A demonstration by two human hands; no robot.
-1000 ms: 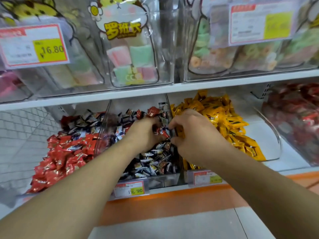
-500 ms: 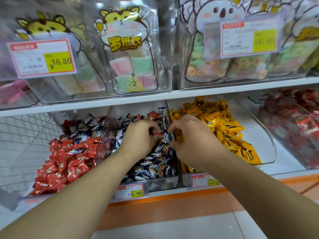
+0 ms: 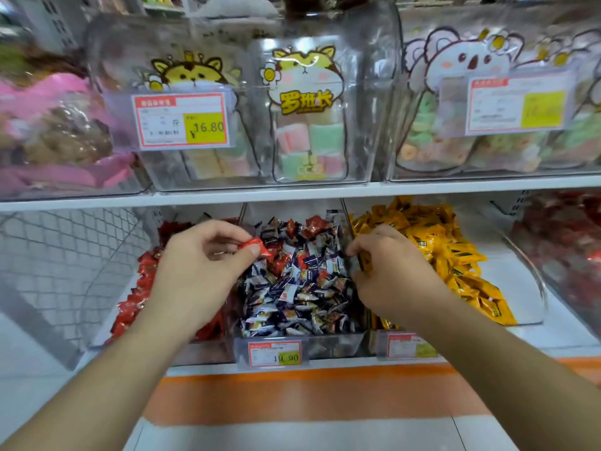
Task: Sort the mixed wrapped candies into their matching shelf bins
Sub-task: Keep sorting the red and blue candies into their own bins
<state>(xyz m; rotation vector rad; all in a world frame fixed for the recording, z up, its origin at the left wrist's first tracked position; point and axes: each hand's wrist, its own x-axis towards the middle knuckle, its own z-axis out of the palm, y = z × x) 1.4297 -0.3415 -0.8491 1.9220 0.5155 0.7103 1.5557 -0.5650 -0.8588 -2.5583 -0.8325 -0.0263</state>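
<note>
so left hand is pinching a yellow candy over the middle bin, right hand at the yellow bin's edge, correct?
Not quite. In the head view the candy pinched by the left hand is red, not yellow. The rest holds: it is over the left edge of the middle bin, and the right hand is at the yellow bin's edge.

Left hand (image 3: 198, 271) covers much of the red-candy bin (image 3: 136, 288); what lies under the palm can't be seen. Right hand (image 3: 390, 271) fingertips curl behind the divider between the middle bin (image 3: 325, 348) and the yellow-candy bin (image 3: 527, 288), a yellow wrapper (image 3: 365, 259) only partly visible in them. Far-right red bin (image 3: 566, 242) blurred, cut by frame edge. Pink bags (image 3: 48, 125) at left blurred, cropped. Right price tag (image 3: 517, 104) unreadable. Lower tag (image 3: 410, 346) washed out. Wrapper print too small.
</note>
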